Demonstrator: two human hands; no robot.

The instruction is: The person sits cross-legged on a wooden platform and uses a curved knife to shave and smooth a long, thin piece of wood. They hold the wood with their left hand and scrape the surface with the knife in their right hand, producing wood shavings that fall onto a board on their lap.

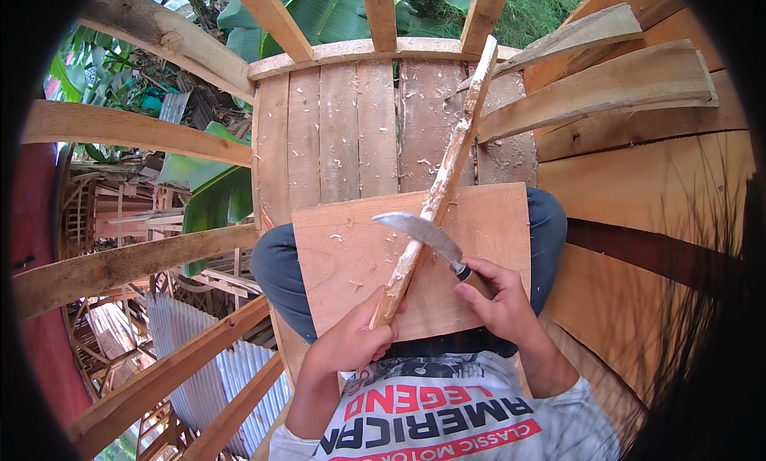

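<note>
Left hand, seen from the head camera, is closed around the near end of a long, partly peeled wooden stick. Right hand grips the handle of a knife whose curved blade lies across the stick, its tip pointing left; whether the edge touches the wood is hard to tell. The stick slants away and to the right above a flat wooden board on the person's lap. Beyond, pale shavings dot a plank floor, with two loose wood pieces at right.
</note>
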